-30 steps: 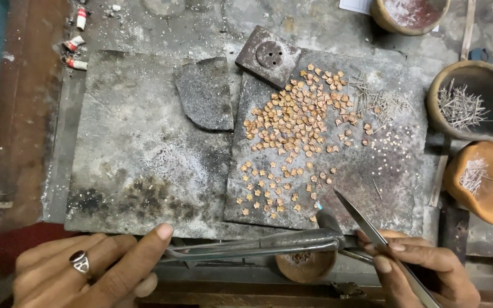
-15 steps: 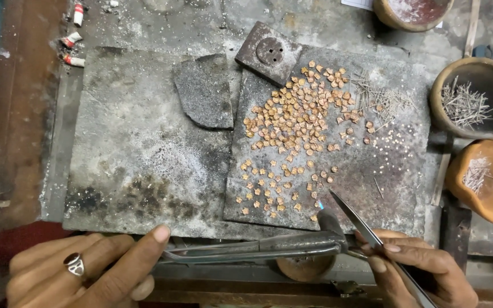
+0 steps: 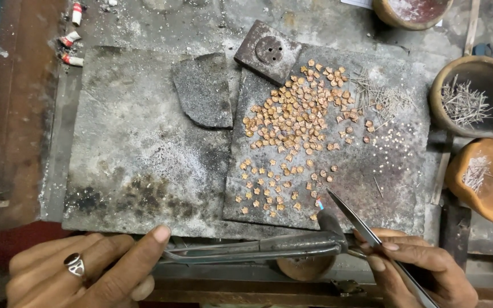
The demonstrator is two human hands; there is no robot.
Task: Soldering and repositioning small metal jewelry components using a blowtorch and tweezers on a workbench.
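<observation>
At the bench's near edge, the right hand (image 3: 423, 271), partly cut off, pinches tweezers (image 3: 352, 217) near small copper pieces (image 3: 292, 131); the left hand (image 3: 81, 268) rests loosely curled, holding nothing.

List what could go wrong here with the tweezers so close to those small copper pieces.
1. The tweezers in the right hand point at the near edge of the slab; a slip could flick the loose copper-coloured pieces off it.
2. Thin wire bits lie beside the pieces and might get mixed in.
3. The left hand touches a long metal tool by the slab's front edge; nudging it could jolt the slab.
</observation>
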